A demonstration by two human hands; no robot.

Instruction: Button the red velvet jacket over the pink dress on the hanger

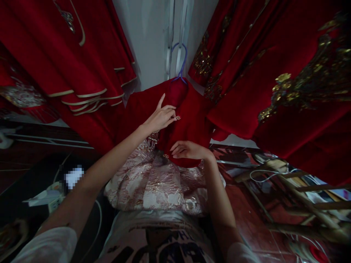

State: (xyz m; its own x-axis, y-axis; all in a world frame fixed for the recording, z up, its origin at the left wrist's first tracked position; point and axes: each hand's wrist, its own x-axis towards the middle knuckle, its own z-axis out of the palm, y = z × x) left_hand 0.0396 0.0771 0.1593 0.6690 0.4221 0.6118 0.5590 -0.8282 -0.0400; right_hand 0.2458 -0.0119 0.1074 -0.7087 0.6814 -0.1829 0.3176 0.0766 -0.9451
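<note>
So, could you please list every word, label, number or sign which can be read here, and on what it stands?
No word can be read with certainty.
White T-shirt with dark print, large letters: partly cut off by the lower picture edge, not readable.
Same shirt, small line above: too blurred.
Flat papers or books under the wooden bars: no text readable.
Bright pixelated patch: nothing readable.

The blue hanger [185,60], hooked on a pale upright bar [168,60], carries the red garment [196,126], whose lower edge lies over the shiny patterned cloth [159,184].
</note>
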